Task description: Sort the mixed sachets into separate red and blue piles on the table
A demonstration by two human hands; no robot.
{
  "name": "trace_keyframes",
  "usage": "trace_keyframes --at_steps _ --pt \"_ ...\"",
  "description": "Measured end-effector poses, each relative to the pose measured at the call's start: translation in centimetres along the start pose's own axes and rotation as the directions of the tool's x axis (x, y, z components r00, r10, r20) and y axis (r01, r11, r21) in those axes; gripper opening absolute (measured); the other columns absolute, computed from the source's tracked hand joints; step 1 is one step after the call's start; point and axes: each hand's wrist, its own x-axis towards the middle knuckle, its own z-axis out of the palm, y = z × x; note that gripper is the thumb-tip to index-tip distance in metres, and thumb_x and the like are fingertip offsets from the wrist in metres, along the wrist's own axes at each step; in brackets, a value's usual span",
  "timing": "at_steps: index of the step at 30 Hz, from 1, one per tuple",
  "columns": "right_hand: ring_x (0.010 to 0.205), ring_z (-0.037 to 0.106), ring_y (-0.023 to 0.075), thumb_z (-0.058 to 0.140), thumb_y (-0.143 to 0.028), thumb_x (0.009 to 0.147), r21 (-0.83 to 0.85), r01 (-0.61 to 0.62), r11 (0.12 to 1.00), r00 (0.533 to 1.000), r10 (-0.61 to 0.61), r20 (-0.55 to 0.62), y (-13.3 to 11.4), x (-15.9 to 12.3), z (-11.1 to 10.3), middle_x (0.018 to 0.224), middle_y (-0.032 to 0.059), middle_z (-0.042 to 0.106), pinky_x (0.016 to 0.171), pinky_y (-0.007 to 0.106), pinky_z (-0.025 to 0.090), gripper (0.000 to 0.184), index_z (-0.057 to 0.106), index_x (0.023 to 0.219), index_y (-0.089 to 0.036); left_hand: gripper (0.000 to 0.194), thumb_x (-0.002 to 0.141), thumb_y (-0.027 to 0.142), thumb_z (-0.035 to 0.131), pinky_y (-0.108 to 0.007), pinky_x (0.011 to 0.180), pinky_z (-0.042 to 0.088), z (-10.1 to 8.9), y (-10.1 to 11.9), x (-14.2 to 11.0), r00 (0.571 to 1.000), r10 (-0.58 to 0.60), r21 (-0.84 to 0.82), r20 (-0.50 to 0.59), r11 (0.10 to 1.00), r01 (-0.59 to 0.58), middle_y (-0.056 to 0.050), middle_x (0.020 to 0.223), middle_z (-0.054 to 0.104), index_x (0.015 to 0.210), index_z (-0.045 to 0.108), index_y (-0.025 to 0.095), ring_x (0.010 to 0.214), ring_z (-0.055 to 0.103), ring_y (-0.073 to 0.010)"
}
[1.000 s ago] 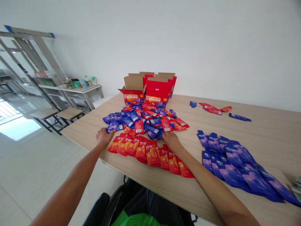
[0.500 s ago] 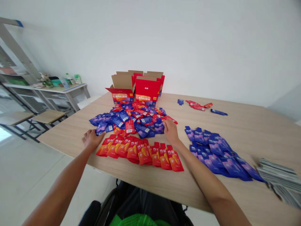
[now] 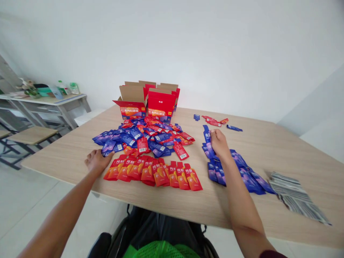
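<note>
My right hand (image 3: 219,143) is closed on a blue pouch (image 3: 206,133), raised over rows of overlapping blue pouches (image 3: 238,159) on the right of the table. The forearm hides part of those rows. On the left, my left hand (image 3: 98,160) rests low at the table with its fingers curled around the edge of another blue pouch (image 3: 108,147). That one lies at the near left side of a mixed heap of red and blue pouches (image 3: 142,136). In front of the heap, red pouches (image 3: 158,173) lie in an overlapping row.
Open red cartons (image 3: 160,104) stand behind the heap, near the wall. A few red pouches (image 3: 214,122) and two blue ones lie farther back. A striped cloth (image 3: 297,195) is at the right. A side desk (image 3: 53,102) and stool (image 3: 33,135) stand to the left.
My right hand has carried a blue pouch from the heap rightward to above the blue rows. A red pouch now shows where it was. My left hand stays at its pouch; the view has shifted right.
</note>
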Motion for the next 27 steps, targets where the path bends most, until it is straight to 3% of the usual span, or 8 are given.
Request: trace_keyframes --at_steps 3,6,10,13,16,20,24,27 --pt "0.081 0.058 0.0228 0.045 -0.069 0.091 -0.118 -0.086 0.989 0.99 0.072 -0.122 1.7 -1.0 -3.9 0.083 0.0045 0.066 0.077 0.036 0.046 0.05 0.061 0.088 -0.022 0.089 0.082 0.076 0.043 -0.056 0.11 0.039 0.1 -0.1 0.2 1.0 0.004 -0.012 0.008 1.0 -0.004 -0.025 0.147 0.05 0.139 0.057 0.009 0.135 0.044 -0.0444" --pt "0.08 0.06 0.0243 0.045 -0.067 0.089 -0.15 -0.249 0.957 0.956 0.217 -0.199 4.3 -3.7 -5.6 0.083 0.0065 0.068 0.077 0.037 0.047 0.05 0.063 0.092 -0.02 0.089 0.082 0.076 0.045 -0.057 0.111 0.038 0.1 -0.2 0.4 1.0 -0.008 -0.029 0.02 1.0 0.009 -0.024 0.148 0.049 0.14 0.057 0.01 0.136 0.042 -0.045" --pt "0.074 0.064 0.025 0.047 -0.051 0.091 -0.269 -0.267 0.925 0.949 0.3 0.092 6.1 -7.3 -3.7 0.076 0.0055 0.069 0.077 0.037 0.051 0.041 0.068 0.104 -0.017 0.09 0.081 0.077 0.047 -0.058 0.111 0.037 0.0 -0.1 0.4 0.999 -0.025 -0.035 0.034 0.999 0.026 -0.025 0.148 0.049 0.14 0.056 0.009 0.137 0.041 -0.0458" --pt "0.092 0.071 0.0272 0.043 -0.031 0.095 -0.453 -0.209 0.867 0.925 0.325 0.195 5.5 -8.6 -1.1 0.096 0.0147 0.076 0.089 0.038 0.052 0.04 0.069 0.117 -0.01 0.089 0.082 0.076 0.048 -0.057 0.111 0.037 -0.1 0.0 0.2 0.999 -0.021 -0.046 0.03 0.999 0.023 -0.025 0.147 0.05 0.14 0.056 0.008 0.136 0.042 -0.0447" --pt "0.112 0.069 0.0283 0.046 -0.022 0.095 -0.553 -0.156 0.818 0.92 0.324 0.219 4.3 -9.3 0.9 0.117 0.0188 0.075 0.099 0.036 0.049 0.04 0.069 0.125 -0.01 0.088 0.083 0.075 0.048 -0.055 0.111 0.037 -0.3 -0.1 0.0 0.999 -0.011 -0.047 0.033 0.999 0.012 -0.024 0.146 0.049 0.14 0.056 0.008 0.136 0.042 -0.0438" --pt "0.114 0.068 0.0275 0.05 -0.025 0.099 -0.67 -0.132 0.73 0.913 0.352 0.204 3.0 -10.6 1.8 0.118 0.0172 0.075 0.094 0.032 0.048 0.042 0.063 0.137 -0.011 0.092 0.086 0.079 0.04 -0.056 0.112 0.035 -0.6 -0.2 0.0 0.998 -0.001 -0.04 0.07 0.999 0.003 -0.023 0.148 0.047 0.143 0.052 0.007 0.138 0.04 -0.0432" --pt "0.111 0.066 0.0285 0.052 -0.029 0.101 -0.806 -0.082 0.587 0.923 0.35 0.161 1.8 -11.9 1.7 0.118 0.0183 0.072 0.089 0.033 0.046 0.034 0.069 0.126 -0.013 0.094 0.086 0.079 0.039 -0.057 0.113 0.034 -0.6 -0.3 0.2 0.996 0.01 -0.04 0.088 0.999 -0.006 -0.027 0.15 0.044 0.144 0.05 0.005 0.139 0.038 -0.0448" --pt "0.115 0.063 0.0311 0.055 -0.031 0.1 -0.841 -0.037 0.54 0.947 0.287 0.142 1.6 -12.9 1.4 0.122 0.0189 0.069 0.092 0.037 0.044 0.029 0.074 0.118 -0.016 0.094 0.086 0.079 0.039 -0.057 0.111 0.036 -0.3 -0.4 0.5 0.997 0.01 -0.038 0.081 0.999 -0.007 -0.029 0.149 0.045 0.143 0.052 0.006 0.138 0.039 -0.0462"
